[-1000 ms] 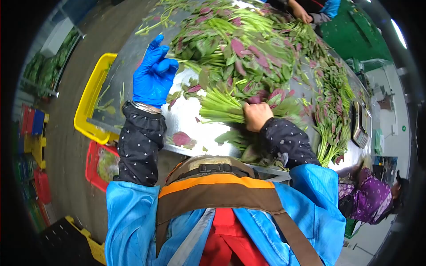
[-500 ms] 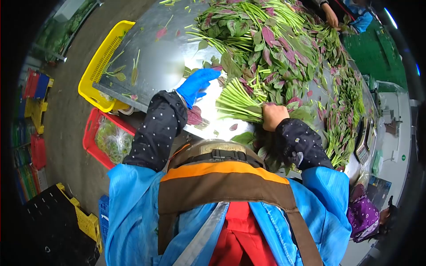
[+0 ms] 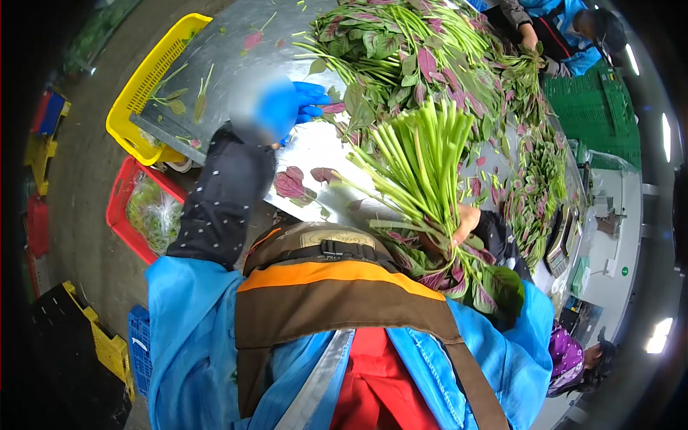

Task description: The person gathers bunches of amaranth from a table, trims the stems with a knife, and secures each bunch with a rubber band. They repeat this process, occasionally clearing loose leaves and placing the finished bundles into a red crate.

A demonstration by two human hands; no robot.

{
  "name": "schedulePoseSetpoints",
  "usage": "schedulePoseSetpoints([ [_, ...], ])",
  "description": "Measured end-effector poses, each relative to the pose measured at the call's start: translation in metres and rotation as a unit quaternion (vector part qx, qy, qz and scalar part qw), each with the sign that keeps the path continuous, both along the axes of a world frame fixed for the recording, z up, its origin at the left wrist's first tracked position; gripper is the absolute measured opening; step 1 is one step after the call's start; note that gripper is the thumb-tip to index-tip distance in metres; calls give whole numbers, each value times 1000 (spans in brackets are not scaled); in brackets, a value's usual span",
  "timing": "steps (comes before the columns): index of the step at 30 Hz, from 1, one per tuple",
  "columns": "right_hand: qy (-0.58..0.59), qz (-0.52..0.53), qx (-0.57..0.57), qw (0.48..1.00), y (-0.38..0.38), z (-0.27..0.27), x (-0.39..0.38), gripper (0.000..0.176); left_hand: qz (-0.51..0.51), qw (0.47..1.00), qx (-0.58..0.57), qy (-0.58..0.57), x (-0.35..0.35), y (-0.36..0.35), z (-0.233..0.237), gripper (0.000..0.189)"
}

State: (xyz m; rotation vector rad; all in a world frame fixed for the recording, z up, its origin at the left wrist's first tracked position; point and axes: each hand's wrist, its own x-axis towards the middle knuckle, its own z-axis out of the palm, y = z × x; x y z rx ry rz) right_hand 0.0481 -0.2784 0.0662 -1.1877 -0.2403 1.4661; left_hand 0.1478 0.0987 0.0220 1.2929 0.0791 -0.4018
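My right hand is wrapped round a bunch of red amaranth. The pale green stems fan upward, while the purple-veined leaves hang down by my apron. In a blue glove, my left hand is above the metal table, fingers stretched out and nothing visibly held; part of it is blurred. Loose purple leaves lie on the bright surface just below that glove. Beyond the held bunch spreads a large pile of amaranth.
At the table's left edge stands a yellow basket, with a red crate holding bagged greens below it. More amaranth lines the right side, near a scale. A co-worker's hand touches greens at the far end.
My right hand has raised the amaranth bunch and tipped its stems upward, closer to me. My left hand has moved left and slightly away from the bunch.
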Motion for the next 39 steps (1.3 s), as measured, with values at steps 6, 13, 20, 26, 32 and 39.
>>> schedulePoseSetpoints([
  [6,-27,-17,18,999,-2,-14,-1,86,-88,990,-50,-93,-29,-54,45,29],
  [13,-12,26,-14,999,-3,-12,1,91,19,952,68,-299,-15,-42,100,28],
  [20,17,70,-64,995,11,4,9,90,111,886,309,-327,26,-4,93,28],
  [26,19,197,-35,980,34,-10,27,67,-167,739,313,-572,-45,-72,171,86],
  [32,45,360,-38,931,79,26,41,60,-660,731,169,-42,-83,-52,74,66],
  [39,-109,515,-158,836,151,61,109,56,-464,885,21,-34,-111,-21,50,57],
])
